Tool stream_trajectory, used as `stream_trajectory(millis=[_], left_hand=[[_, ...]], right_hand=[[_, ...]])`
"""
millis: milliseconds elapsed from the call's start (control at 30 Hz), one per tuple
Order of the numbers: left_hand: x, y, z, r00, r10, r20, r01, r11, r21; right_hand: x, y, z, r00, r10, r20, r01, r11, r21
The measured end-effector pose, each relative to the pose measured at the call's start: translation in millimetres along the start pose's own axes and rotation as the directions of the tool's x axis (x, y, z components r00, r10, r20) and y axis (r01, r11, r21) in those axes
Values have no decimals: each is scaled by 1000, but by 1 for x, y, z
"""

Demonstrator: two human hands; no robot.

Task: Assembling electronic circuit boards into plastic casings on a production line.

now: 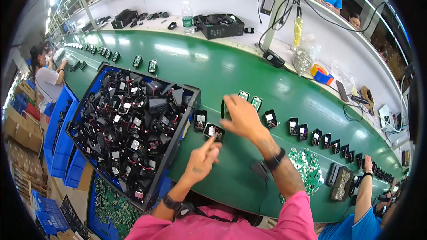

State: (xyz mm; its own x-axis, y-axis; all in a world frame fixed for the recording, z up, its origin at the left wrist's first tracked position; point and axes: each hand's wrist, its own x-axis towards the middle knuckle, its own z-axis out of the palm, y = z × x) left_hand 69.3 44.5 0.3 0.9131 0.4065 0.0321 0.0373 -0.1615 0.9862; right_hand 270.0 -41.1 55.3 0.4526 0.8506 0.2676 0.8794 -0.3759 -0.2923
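Observation:
My right hand (243, 119) is closed round the edge of a black plastic housing (226, 110), tilted up over the green bench; the hand hides much of it. My left hand (202, 162) is lower and to the left. Its index finger stretches out to the near edge of another open black housing (214, 131) with wires and a pale part inside; the other fingers are partly curled. A third open housing (200, 120) lies just left of that one. Beyond my right hand are two housings with green circuit boards, one a white-dotted board (256, 102).
A large black-rimmed bin (192, 106) full of wired black housings stands left. Loose green boards (307, 169) lie in a pile at right, beside a row of open housings (294, 126). A co-worker's hand (368, 163) reaches in at far right. A bottle (187, 18) stands on the back shelf.

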Motion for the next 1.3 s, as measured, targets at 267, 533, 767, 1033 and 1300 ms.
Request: stream_trajectory(millis=[267, 533, 767, 1033, 1300], left_hand=[[-32, -27, -1, 970, -177, 166, 190, 979, -71], [-33, -35, 0, 985, -130, 116, 139, 988, -68], [-22, -18, 49, 957, -80, 278, 108, 990, -87], [-32, -14, 88, 967, -39, 252, 127, 930, -344], [-55, 7, 106, 844, -189, 502, 278, 955, -108]], right_hand=[[95, 53, 72, 978, 205, -29, -207, 954, -216], [-32, 75, -40, 911, 368, 187, -292, 894, -339], [-106, 86, -13, 886, 454, -93, -462, 883, -89], [-222, -61, -5, 847, 517, -124, -349, 717, 603], [-283, -76, -4, 705, 691, -156, -372, 548, 749]])
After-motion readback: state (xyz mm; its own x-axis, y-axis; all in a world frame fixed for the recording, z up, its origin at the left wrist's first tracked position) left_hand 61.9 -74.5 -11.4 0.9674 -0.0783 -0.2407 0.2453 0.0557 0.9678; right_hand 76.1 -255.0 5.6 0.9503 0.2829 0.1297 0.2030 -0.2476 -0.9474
